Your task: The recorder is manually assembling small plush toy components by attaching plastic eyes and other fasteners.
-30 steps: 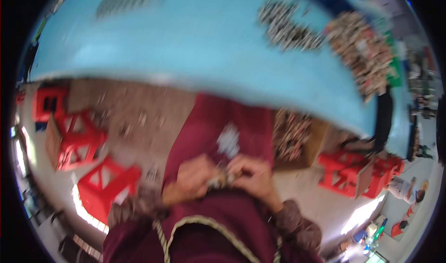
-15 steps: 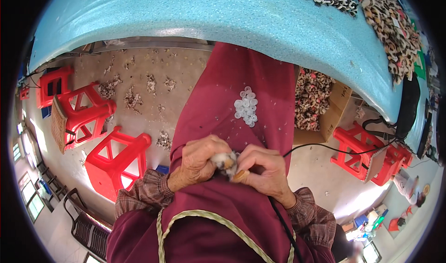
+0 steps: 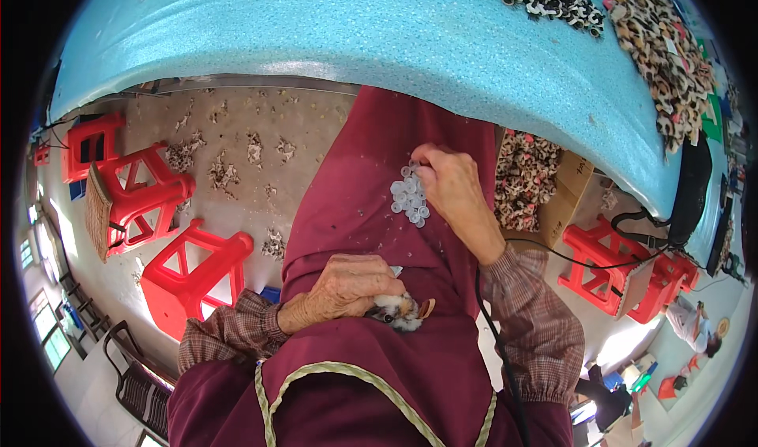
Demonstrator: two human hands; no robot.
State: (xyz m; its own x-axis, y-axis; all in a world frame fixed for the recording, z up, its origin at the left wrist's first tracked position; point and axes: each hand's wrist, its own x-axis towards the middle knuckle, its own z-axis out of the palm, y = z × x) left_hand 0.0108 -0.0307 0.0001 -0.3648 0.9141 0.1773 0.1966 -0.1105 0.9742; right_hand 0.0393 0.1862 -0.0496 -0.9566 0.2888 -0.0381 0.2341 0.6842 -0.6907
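Note:
My left hand (image 3: 343, 291) is closed round a small furry plush toy piece (image 3: 399, 314) in my lap. White, grey and tan fur, a dark eye and a tan ear show below the fingers; the rest is hidden by the hand. A small whitish tip sticks out beside the knuckles. Further out on the maroon apron (image 3: 332, 202), a cluster of clear round plastic washers (image 3: 409, 198) lies on the cloth. My right hand (image 3: 452, 182) is at the cluster's far right edge, thumb and fingers pinched on a washer there, though the fingertips partly hide it.
A blue-covered table (image 3: 355, 36) spans the far side, with black-and-white pieces (image 3: 549, 3) and a heap of spotted plush pieces (image 3: 663, 60) on it. A cardboard box (image 3: 564, 190) of similar pieces stands right of my lap. Red stools (image 3: 197, 269) stand leftward; a black cable (image 3: 493, 328) passes my right arm.
My right hand has left the plush piece and moved away from me to the washers. My left hand still holds the plush piece, which has turned so an eye shows.

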